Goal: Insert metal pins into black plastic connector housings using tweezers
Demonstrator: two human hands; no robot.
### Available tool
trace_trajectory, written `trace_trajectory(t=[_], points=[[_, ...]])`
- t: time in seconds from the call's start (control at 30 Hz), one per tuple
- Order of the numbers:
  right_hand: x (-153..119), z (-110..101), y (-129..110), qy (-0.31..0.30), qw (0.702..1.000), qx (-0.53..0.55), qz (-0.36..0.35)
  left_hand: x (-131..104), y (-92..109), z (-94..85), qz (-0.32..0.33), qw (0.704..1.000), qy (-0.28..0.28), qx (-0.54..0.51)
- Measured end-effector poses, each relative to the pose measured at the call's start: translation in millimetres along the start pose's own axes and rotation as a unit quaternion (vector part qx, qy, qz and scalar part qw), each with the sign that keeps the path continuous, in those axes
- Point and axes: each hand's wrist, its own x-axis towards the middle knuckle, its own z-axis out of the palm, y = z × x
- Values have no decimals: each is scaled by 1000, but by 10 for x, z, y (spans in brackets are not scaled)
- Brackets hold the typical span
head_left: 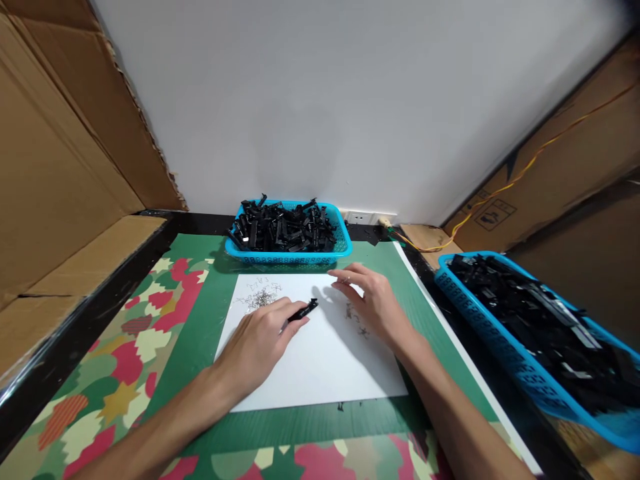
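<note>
My left hand is closed around a small black plastic part, whose far end sticks out between the thumb and index finger. My right hand hovers over the right side of the white sheet, its fingers apart and no object visible in them. Beyond the left hand lies a pile of thin bent wire pieces. A smaller scatter of wire pieces rests beneath the right hand, partly in its shadow.
A blue basket heaped with black plastic parts stands against the wall. Another blue basket of black parts is at the right. Cardboard walls the left side. A yellow cable runs from the wall socket.
</note>
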Motion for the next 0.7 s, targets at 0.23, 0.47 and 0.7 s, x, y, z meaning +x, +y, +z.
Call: trace_trajectory(t=[0.23,0.47,0.7], points=[[9,255,-40,21,941,304,146,-6,23,-9,-18,1000,-16,-5],[-6,351,-96,20,939,312,143,13,14,-4,-21,1000,-17,-6],[-13,365,-101,31,952,275,128,-2,-5,8,-14,1000,-17,-5]])
